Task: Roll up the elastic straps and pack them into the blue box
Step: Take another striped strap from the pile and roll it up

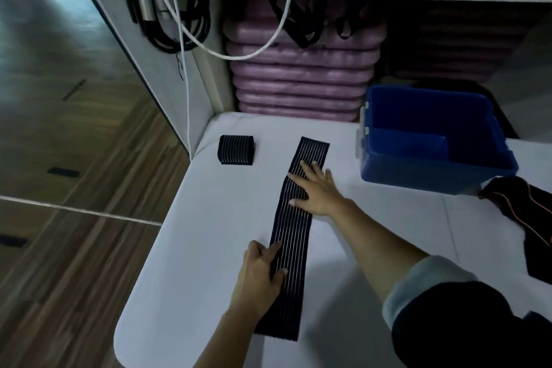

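Strap laid out flat on the surface (209,233), left of the blue box (418,178).
Smooth the elastic strap (294,227) flat, then start a tight, square roll, I'd say. The right hand (316,191) presses its box-side half, grip spread wide; the left hand (260,272) rests loose fingers on the end farther from the box, clasping nothing.

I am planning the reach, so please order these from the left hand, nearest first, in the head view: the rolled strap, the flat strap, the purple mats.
1. Flat strap: the left hand rests on its left edge.
2. Rolled strap: ahead, at the far left of the table.
3. Purple mats: stacked beyond the table's far edge.
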Available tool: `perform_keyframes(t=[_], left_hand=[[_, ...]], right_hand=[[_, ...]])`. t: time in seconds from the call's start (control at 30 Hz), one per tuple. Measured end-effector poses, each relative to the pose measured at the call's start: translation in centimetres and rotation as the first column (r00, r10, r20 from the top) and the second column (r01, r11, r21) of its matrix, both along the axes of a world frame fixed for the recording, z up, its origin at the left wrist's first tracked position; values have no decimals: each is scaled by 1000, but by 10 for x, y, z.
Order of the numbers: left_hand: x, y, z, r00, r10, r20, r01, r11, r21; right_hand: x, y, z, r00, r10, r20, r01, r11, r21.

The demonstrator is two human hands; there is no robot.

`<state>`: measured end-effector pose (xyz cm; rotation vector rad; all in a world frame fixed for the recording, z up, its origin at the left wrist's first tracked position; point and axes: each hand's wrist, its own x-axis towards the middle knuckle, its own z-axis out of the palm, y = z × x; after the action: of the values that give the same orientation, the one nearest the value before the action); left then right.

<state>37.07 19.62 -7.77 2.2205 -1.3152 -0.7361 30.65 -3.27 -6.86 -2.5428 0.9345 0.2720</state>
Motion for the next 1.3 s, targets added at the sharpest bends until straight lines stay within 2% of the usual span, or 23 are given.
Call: perform_keyframes(t=[0.1,0.2,0.27,0.4,0.5,0.6,0.77,0.83,0.93,1.0,1.1,1.3], left_hand=[[-2,-5,1,999,-16,27,16,1000,5],[4,-16,6,982,-27,185,38,998,-55],[13,-29,6,964,-68,257,94,992,-88],[29,-51,6,875,-264,405,267,962,51],[32,-56,3,847,-302,437,271,953,134],[28,-60,0,844,-278,460,242,961,136],[24,-61,4,863,-230,450,224,972,66],[18,-64,11,894,-184,409,198,980,8],[-3,-76,28,966,-116,232,147,981,-123],[-24,-89,38,991,-99,88,116,968,-222],[-65,-112,56,988,-139,-68,117,959,-258],[-164,-164,74,948,-277,-155,231,937,-263]], right_hand=[[-4,-3,0,998,-49,26,51,995,-83],[-12,4,-6,985,-70,157,88,990,-114],[-17,7,-13,983,-57,174,78,991,-113],[-14,-1,-17,989,-41,144,50,997,-55],[-4,-13,-15,996,-6,92,7,1000,-1],[2,-19,-12,997,19,75,-21,999,25],[-14,-3,-4,964,-104,243,91,994,67],[-32,12,8,886,-242,395,204,969,137],[-75,35,28,689,-429,584,361,902,236],[-111,46,41,587,-542,601,482,831,279],[-168,49,61,488,-668,561,663,702,260],[-278,38,80,351,-757,551,835,520,182]])
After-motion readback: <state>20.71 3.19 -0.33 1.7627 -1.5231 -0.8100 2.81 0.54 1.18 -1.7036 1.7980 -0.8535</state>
